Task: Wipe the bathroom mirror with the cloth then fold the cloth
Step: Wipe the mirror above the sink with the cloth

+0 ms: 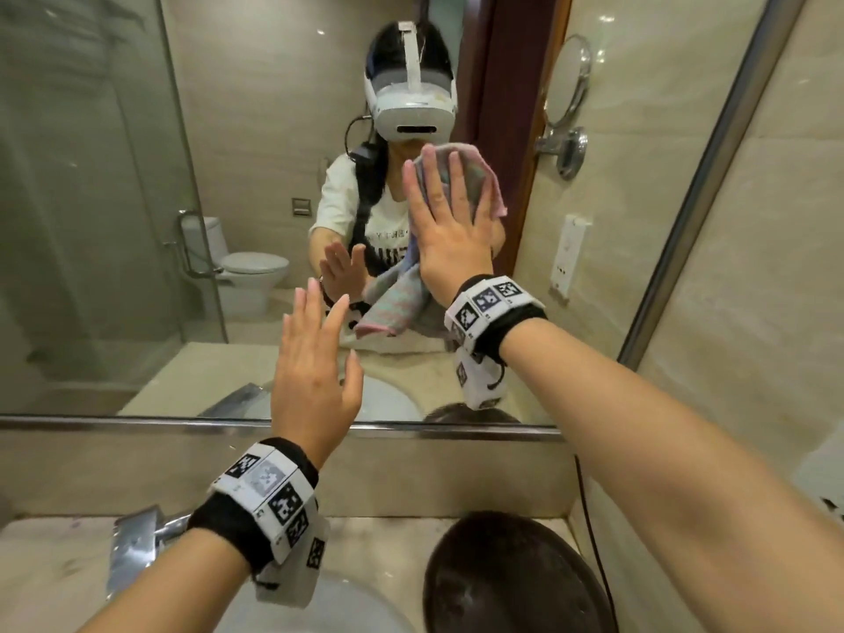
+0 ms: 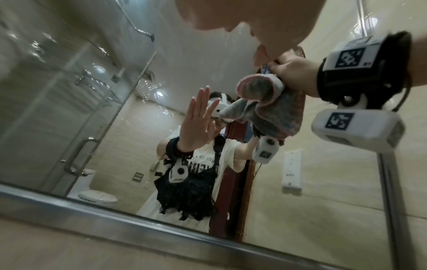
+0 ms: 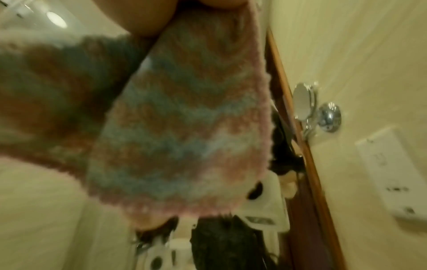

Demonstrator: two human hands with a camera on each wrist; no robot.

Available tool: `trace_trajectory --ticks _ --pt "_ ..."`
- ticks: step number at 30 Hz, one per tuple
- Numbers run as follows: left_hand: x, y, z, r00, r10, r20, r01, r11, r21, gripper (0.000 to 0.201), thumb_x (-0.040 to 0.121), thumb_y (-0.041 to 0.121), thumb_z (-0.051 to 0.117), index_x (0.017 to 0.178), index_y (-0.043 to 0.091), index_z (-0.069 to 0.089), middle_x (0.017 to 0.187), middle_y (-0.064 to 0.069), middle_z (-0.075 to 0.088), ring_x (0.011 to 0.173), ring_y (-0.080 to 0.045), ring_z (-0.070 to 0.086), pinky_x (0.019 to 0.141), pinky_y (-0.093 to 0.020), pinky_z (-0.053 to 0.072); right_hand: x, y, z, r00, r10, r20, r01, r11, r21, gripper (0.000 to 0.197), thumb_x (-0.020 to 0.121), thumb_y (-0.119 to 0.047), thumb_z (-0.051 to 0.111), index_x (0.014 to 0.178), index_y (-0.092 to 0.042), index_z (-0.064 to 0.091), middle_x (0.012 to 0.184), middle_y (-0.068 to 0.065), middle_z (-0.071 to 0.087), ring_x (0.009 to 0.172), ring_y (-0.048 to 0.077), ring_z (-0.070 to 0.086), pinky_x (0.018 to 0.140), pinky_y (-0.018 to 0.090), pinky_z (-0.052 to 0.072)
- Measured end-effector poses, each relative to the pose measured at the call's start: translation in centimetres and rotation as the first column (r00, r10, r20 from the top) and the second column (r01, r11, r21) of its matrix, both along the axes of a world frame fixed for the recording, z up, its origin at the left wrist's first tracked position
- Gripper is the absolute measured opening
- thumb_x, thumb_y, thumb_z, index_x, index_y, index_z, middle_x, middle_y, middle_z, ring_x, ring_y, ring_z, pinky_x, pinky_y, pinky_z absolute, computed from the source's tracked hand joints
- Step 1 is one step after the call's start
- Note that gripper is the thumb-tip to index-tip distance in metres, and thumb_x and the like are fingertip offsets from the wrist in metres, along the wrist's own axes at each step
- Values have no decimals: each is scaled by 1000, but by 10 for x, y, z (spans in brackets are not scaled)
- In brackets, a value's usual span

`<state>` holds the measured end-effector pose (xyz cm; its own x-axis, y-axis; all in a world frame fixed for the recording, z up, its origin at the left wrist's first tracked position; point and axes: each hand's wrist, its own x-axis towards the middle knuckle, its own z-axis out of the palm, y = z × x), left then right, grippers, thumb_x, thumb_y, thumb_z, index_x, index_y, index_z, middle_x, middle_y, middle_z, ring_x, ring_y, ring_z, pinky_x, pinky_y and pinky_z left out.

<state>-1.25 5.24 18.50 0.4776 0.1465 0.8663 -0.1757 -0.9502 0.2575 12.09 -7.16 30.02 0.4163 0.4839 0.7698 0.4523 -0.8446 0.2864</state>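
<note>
The wall mirror [image 1: 114,221] fills the head view above a steel bottom rail. My right hand [image 1: 450,221] lies flat against the glass at centre right, fingers straight and spread, pressing a pink and blue striped cloth [image 1: 486,175] onto it. A loose end of the cloth hangs below the palm. In the right wrist view the cloth [image 3: 184,127] covers most of the picture. My left hand [image 1: 315,372] is held up flat before the lower glass, fingers straight, holding nothing; I cannot tell if it touches. The left wrist view shows the right hand [image 2: 295,74] and the cloth [image 2: 265,104].
Below the mirror runs a marble counter with a white basin [image 1: 347,605], a chrome tap [image 1: 137,541] at left and a dark round bowl [image 1: 511,577] at right. A black cable [image 1: 589,518] runs down by the tiled right wall [image 1: 753,312].
</note>
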Motion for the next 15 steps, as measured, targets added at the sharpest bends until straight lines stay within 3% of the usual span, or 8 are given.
trace_trajectory --ticks 2,4,6,8,9,11,12,15 --pt "-2 -1 1 1000 -4 23 5 1000 -24 56 84 17 42 139 7 35 152 -21 24 143 -30 17 119 -28 4 0 4 -36 988 152 36 -140 964 -225 60 88 -30 36 146 -17 29 153 8 27 142 33 21 111 49 -15" --pt "-5 0 1 1000 -3 19 3 1000 -20 56 84 17 43 139 8 36 152 -21 24 143 -30 17 119 -28 4 1 -3 -81 956 295 -10 -260 825 -501 60 81 -25 43 141 -18 39 149 6 37 139 30 24 112 47 -13" --pt "-6 4 4 1000 11 7 -11 1000 -4 57 83 13 48 138 9 36 152 -20 25 143 -29 17 119 -31 6 8 -11 -107 949 305 -84 -273 655 -704 62 83 -23 45 143 -19 33 150 3 35 141 25 16 114 46 -8" --pt "-6 9 9 999 31 -12 -30 999 10 59 80 9 53 137 8 38 151 -22 26 142 -31 18 118 -37 13 19 -15 -106 871 474 -127 -366 453 -813 53 97 -33 33 147 -25 20 152 -3 27 146 14 4 117 37 0" --pt "-6 12 13 999 34 -14 -34 999 17 58 80 9 53 136 7 39 151 -23 27 142 -32 19 117 -41 16 22 -16 -97 848 513 -136 -384 415 -825 47 99 -35 27 146 -29 24 152 -6 28 146 10 2 118 33 3" --pt "-3 15 25 1000 24 -17 -23 1000 20 55 82 13 47 136 6 41 150 -24 27 142 -33 19 116 -46 19 24 -22 -54 935 331 -125 -301 557 -774 46 95 -30 32 140 -26 37 149 -2 35 144 13 5 118 37 2" --pt "0 16 34 1000 19 -18 -19 1000 18 54 83 14 46 136 5 41 151 -24 26 143 -33 19 117 -46 18 23 -25 -30 953 294 -70 -262 684 -681 50 92 -29 36 141 -25 35 150 0 35 144 16 8 116 43 -3" --pt "13 14 69 1000 18 22 -19 1000 23 56 81 5 58 136 3 44 151 -24 25 143 -33 19 117 -45 16 17 -30 60 958 261 120 -185 880 -438 56 94 -25 38 147 -29 20 155 -3 22 144 21 16 113 47 -8"
